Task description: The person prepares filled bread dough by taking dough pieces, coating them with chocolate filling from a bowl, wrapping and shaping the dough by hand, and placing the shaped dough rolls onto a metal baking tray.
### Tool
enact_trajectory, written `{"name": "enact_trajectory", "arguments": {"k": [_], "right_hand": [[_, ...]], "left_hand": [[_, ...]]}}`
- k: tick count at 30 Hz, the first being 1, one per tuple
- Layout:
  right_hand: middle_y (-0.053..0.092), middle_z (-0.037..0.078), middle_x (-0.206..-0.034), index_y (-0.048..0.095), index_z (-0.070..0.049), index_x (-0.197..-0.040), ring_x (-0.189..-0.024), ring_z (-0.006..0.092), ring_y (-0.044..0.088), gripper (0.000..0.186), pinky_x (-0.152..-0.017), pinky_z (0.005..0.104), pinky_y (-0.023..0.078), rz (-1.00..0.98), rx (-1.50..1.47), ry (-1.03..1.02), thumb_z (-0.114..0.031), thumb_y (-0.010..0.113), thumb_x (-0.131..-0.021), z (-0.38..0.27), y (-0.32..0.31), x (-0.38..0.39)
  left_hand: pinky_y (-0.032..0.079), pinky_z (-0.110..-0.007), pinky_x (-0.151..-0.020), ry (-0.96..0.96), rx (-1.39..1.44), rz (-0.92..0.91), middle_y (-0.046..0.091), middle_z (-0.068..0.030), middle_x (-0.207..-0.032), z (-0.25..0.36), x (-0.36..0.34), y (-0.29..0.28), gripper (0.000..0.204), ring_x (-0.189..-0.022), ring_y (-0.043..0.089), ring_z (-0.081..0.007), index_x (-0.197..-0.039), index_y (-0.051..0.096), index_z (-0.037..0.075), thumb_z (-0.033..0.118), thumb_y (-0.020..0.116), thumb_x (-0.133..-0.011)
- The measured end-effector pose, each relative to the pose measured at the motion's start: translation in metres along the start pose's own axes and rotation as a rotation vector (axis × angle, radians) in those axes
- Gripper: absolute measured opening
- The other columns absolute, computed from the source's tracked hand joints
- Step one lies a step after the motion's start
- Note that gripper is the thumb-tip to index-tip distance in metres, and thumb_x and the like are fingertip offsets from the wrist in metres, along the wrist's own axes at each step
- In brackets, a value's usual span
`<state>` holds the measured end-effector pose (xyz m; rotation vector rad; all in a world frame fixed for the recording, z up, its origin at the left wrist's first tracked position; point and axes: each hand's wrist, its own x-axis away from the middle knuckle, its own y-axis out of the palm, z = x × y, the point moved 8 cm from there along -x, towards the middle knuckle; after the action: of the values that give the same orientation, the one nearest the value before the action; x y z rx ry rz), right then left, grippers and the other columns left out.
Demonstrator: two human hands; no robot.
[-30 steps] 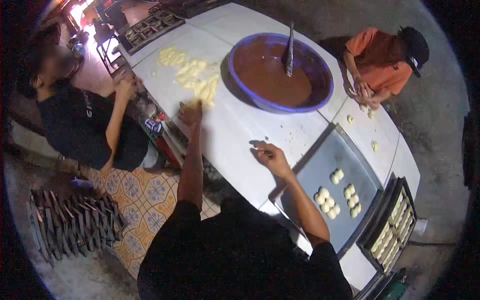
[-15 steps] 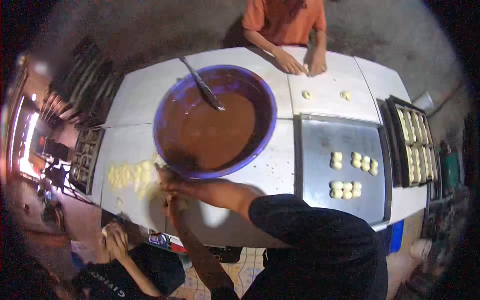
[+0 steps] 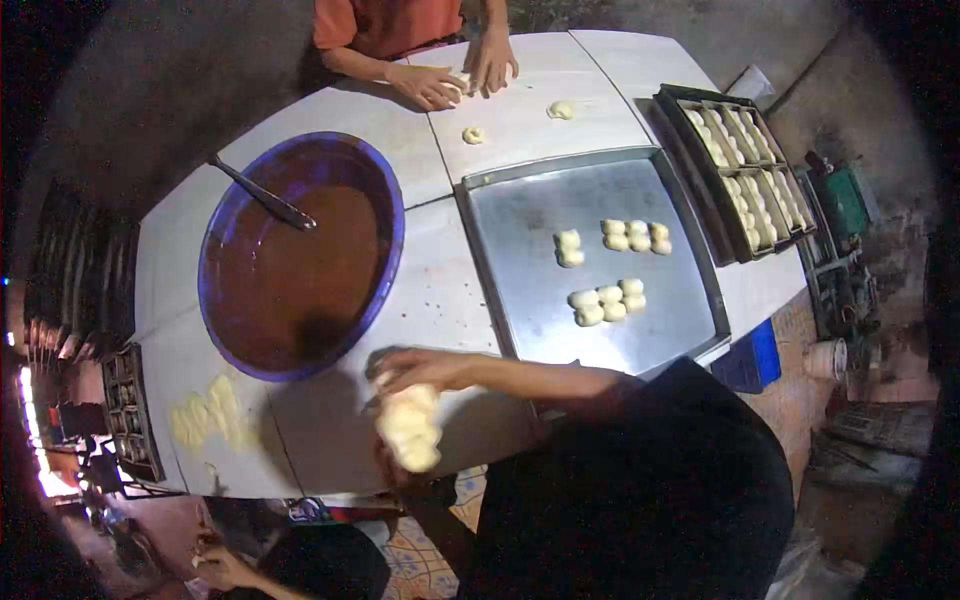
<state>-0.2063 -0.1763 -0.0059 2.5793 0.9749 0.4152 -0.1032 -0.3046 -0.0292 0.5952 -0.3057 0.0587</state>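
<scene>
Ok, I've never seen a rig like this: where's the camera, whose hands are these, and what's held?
No machine here, just someone's bare hands, seen through a fisheye camera worn on their head, so straight edges bend. The right hand and left hand are close together by the edge of the white table, a blurred clump of pale dough held between them; blur and shadow hide how the left one touches it. Beyond is a purple basin with brown contents and a utensil. To its right, a metal tray bears dough balls in three groups, then a divided dark pan holds dough rows. A co-worker in orange is across the table.
</scene>
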Motion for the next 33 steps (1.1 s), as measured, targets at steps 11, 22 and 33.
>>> {"name": "enact_trajectory", "arguments": {"k": [11,22,33], "right_hand": [[0.052,0.003,-0.098,0.049,-0.007,-0.105,-0.094,0.0125,0.05,0.034,-0.081,0.0294,0.042,0.563,0.363,-0.202,-0.022,0.069,-0.083,-0.137,-0.084,0.257],[0.061,0.015,-0.073,0.049,-0.002,-0.102,-0.072,0.0292,0.062,0.039,-0.071,0.0419,0.049,0.946,0.896,0.238,-0.027,0.068,-0.079,-0.025,-0.155,0.386],[0.059,0.012,-0.077,0.051,0.0,-0.087,-0.074,0.0158,0.056,0.022,-0.069,0.0312,0.046,1.115,0.505,-0.282,-0.01,0.067,-0.074,-0.007,-0.149,0.429]], "left_hand": [[0.049,-0.032,-0.084,-0.169,-0.015,-0.58,0.057,-0.0129,-0.104,-0.033,0.017,0.233,0.041,-0.096,0.058,-0.0207,-0.112,0.049,-0.003,0.005,0.063,-0.075],[0.044,-0.041,-0.087,-0.034,-1.402,-0.497,0.058,-0.0173,-0.109,-0.12,0.034,0.237,0.027,-0.102,0.056,-0.0318,-0.105,0.059,0.003,0.017,0.064,-0.083],[0.034,-0.045,-0.1,0.731,-1.445,-0.91,0.052,-0.0145,-0.124,-0.151,0.074,0.355,0.047,-0.121,0.044,-0.0313,-0.125,0.052,0.009,0.016,0.064,-0.079]]}}
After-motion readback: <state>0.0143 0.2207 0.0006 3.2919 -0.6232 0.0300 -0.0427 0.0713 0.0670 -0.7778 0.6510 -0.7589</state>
